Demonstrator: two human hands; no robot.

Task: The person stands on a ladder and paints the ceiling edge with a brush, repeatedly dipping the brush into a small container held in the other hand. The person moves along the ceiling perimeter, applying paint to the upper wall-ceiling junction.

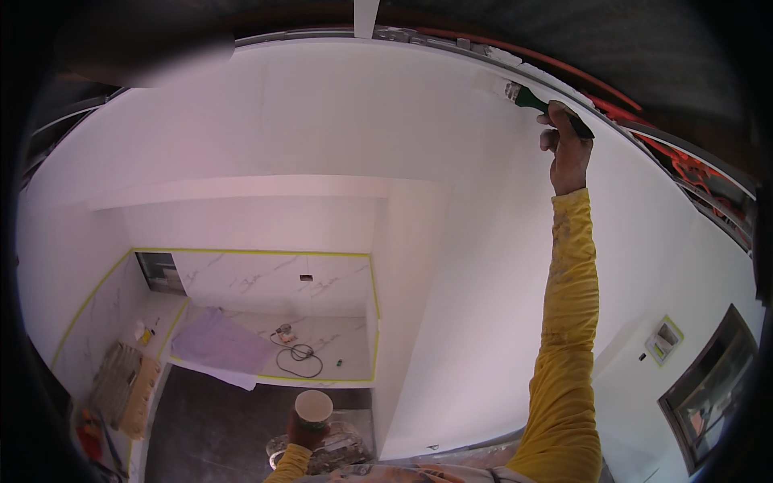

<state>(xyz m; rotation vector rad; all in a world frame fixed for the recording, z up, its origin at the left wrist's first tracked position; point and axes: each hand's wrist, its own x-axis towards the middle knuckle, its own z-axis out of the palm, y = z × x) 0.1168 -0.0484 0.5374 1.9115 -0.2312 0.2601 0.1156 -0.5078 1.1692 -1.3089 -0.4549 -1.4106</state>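
Note:
My right arm in a yellow sleeve reaches up to the top of the white wall (346, 113). My right hand (568, 149) is closed round the handle of a paintbrush (530, 98), which has a green and black grip. Its bristles touch the wall just under the top edge, beside a slightly different-toned patch. Low in the view, my left hand (307, 435) grips a cup (313, 407) held upright, with something pale filling its round opening. The fingers round the cup are partly hidden.
Above the wall's edge run red pipes (580, 76) and a metal frame. Below left lies a marble-look counter (322, 334) edged with yellow tape, bearing a lilac cloth (221, 342) and a corded tool (286, 332). A window (708, 390) is at the right.

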